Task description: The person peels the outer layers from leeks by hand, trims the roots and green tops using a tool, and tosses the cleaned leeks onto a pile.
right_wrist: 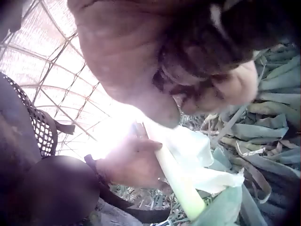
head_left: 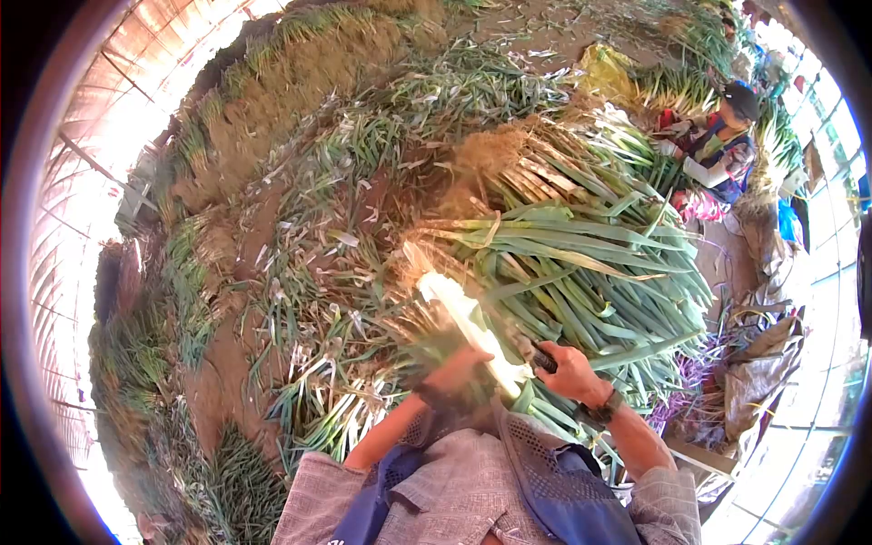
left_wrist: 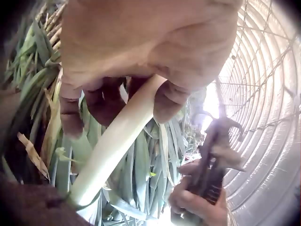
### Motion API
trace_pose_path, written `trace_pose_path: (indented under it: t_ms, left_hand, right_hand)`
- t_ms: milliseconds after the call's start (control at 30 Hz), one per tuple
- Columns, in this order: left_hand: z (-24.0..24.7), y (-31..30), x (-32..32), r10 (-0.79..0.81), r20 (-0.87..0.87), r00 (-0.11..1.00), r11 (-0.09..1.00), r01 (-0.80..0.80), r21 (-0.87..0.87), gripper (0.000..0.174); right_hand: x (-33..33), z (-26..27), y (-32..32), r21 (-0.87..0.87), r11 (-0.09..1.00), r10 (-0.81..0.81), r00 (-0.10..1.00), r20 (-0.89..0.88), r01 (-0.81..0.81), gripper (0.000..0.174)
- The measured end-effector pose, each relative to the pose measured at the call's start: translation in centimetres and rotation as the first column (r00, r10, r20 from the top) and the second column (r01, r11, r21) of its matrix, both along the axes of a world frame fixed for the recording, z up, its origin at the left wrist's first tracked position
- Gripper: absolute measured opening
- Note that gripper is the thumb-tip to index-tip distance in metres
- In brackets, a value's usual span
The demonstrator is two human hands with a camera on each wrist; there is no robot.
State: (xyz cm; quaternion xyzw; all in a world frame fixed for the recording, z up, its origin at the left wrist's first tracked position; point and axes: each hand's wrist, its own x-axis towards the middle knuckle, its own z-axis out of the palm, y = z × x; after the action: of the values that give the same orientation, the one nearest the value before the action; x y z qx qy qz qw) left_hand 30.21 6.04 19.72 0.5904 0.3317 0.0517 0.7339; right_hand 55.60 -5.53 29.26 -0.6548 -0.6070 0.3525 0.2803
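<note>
A leek with a white stalk (head_left: 461, 309) slants across the front of the body, roots pointing away. My left hand (head_left: 459, 368) holds it partway along; in the left wrist view the thumb and fingers of the left hand (left_wrist: 150, 52) curl around the pale stalk (left_wrist: 115, 141). Just right of the leek, my right hand (head_left: 572, 374) grips a dark tool (head_left: 543, 360); its narrow tip shows in the left wrist view, above the right hand (left_wrist: 197, 205). The right wrist view shows loose white outer layers (right_wrist: 190, 146) beside the stalk (right_wrist: 176, 181).
A large pile of leeks (head_left: 590, 263) lies ahead and to the right. Leaf scraps (head_left: 318, 272) cover ground at the left. Another person (head_left: 718, 154) sits beyond the pile, near a yellow bag (head_left: 607, 74). Purple strings (head_left: 695, 372) and brown sheeting (head_left: 761, 363) lie at the right.
</note>
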Motion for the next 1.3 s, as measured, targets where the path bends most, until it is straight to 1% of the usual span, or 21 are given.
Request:
trace_pose_path:
  t_ms: [67, 133, 167, 233, 267, 300, 367, 433, 500, 567, 600, 633, 667, 700, 733, 833, 1000, 1067, 1200, 1267, 1300]
  left_hand:
    - [1.9, -0.9, 0.4, -0.029, -0.027, 0.999, 0.999, 0.029, 0.013, 0.035]
    - [8.2, -1.8, 2.5, 0.355, 0.078, 0.931, 0.812, -0.266, -0.520, 0.033]
    - [5.2, -1.2, 1.8, 0.361, 0.079, 0.929, 0.808, -0.269, -0.524, 0.033]
    - [-3.2, -0.5, -0.4, 0.097, 0.194, 0.976, 0.990, -0.115, 0.084, 0.032]
    - [2.8, -0.6, 0.5, 0.353, 0.218, 0.910, 0.889, -0.253, -0.382, 0.028]
    - [2.3, -0.5, 0.3, 0.358, 0.215, 0.909, 0.885, -0.258, -0.387, 0.028]
    - [1.5, 0.1, -0.1, 0.264, 0.229, 0.937, 0.963, -0.243, -0.113, 0.042]
    - [2.0, 0.2, -0.7, 0.315, 0.290, 0.904, 0.947, -0.318, -0.038, 0.040]
    - [1.1, 1.3, -2.2, 0.098, 0.268, 0.958, 0.986, -0.129, 0.103, 0.035]
    - [1.5, 1.2, -2.4, 0.047, 0.169, 0.985, 0.971, -0.084, 0.224, 0.037]
    - [3.9, 0.9, -1.8, 0.240, 0.137, 0.961, 0.966, -0.222, -0.135, 0.037]
    - [5.3, 1.0, -1.3, 0.402, 0.042, 0.915, 0.818, -0.338, -0.466, 0.037]
    - [2.3, 1.0, -1.7, 0.399, 0.044, 0.916, 0.818, -0.333, -0.469, 0.037]
    - [-3.2, 0.8, -2.9, 0.221, 0.132, 0.966, 0.970, -0.204, -0.133, 0.036]
    - [-6.2, 0.6, -3.7, 0.022, 0.146, 0.989, 0.972, -0.056, 0.227, 0.035]
    - [-4.9, 0.1, -3.1, 0.193, 0.293, 0.936, 0.981, -0.187, -0.050, 0.033]
    - [-6.3, 0.4, -5.4, 0.217, 0.175, 0.960, 0.943, -0.160, -0.293, 0.034]
    - [-7.0, -0.4, -5.5, 0.220, 0.199, 0.955, 0.972, -0.231, 0.033, 0.025]
    - [-8.1, -0.7, -6.9, 0.113, 0.142, 0.983, 0.986, -0.128, 0.102, 0.024]
    - [-9.4, -0.5, -7.4, -0.122, 0.042, 0.992, 0.824, 0.078, 0.562, 0.033]
    - [-10.1, -0.5, -7.6, -0.115, 0.042, 0.992, 0.827, 0.072, 0.558, 0.033]
  right_hand:
    - [0.0, -0.5, 0.0, -0.154, 0.980, 0.150, 0.978, 0.144, -0.128, 0.033]
    - [-0.2, -0.6, -0.2, -0.137, 0.987, 0.097, 0.990, 0.099, -0.083, 0.034]
    - [-0.2, -0.6, -0.1, -0.111, 0.993, 0.040, 0.997, 0.059, -0.033, 0.034]
    - [-0.1, -0.3, 0.0, -0.099, 0.993, 0.064, 0.997, 0.046, -0.059, 0.033]
    - [-0.2, 0.0, 0.0, -0.074, 0.994, 0.079, 0.996, 0.031, -0.077, 0.032]
    - [-0.4, 0.3, 0.1, -0.044, 0.995, 0.092, 0.996, 0.017, -0.092, 0.030]
    - [-0.8, 0.7, 0.0, -0.063, 0.991, 0.116, 0.993, -0.002, -0.116, 0.030]
    - [-1.0, 0.3, -0.1, -0.083, 0.985, 0.146, 0.988, -0.059, -0.151, 0.031]
    - [-1.1, -0.5, 0.0, -0.061, 0.987, 0.143, 0.987, -0.069, -0.148, 0.033]
    - [-1.5, -0.6, 0.5, -0.049, 0.997, 0.063, 0.995, -0.076, -0.067, 0.035]
    - [-1.8, -0.5, 0.9, -0.054, 0.997, 0.059, 0.995, -0.077, -0.064, 0.035]
    - [-2.1, -0.3, 1.7, -0.048, 0.997, 0.058, 0.998, -0.031, -0.060, 0.036]
    - [-2.3, -0.1, 2.4, -0.043, 0.997, 0.059, 0.998, 0.015, -0.058, 0.037]
    - [-2.6, -0.1, 2.8, -0.048, 0.997, 0.060, 0.998, 0.017, -0.059, 0.037]
    - [-3.0, -0.1, 3.2, -0.018, 0.996, 0.088, 0.996, 0.009, -0.088, 0.033]
    - [-3.5, -0.7, 4.2, -0.031, 0.991, 0.133, 0.991, 0.017, -0.132, 0.029]
    - [-4.3, -0.5, 4.8, 0.005, 0.988, 0.155, 0.986, 0.057, -0.155, 0.028]
    - [-4.4, -0.4, 4.9, 0.016, 0.988, 0.152, 0.984, 0.093, -0.154, 0.028]
    - [-5.4, 0.8, 5.4, 0.068, 0.984, 0.167, 0.986, 0.009, -0.167, 0.028]
    - [-5.6, 0.8, 5.7, 0.038, 0.980, 0.194, 0.978, 0.081, -0.197, 0.027]
    - [-5.8, 1.0, 5.9, 0.033, 0.978, 0.201, 0.976, 0.079, -0.204, 0.027]
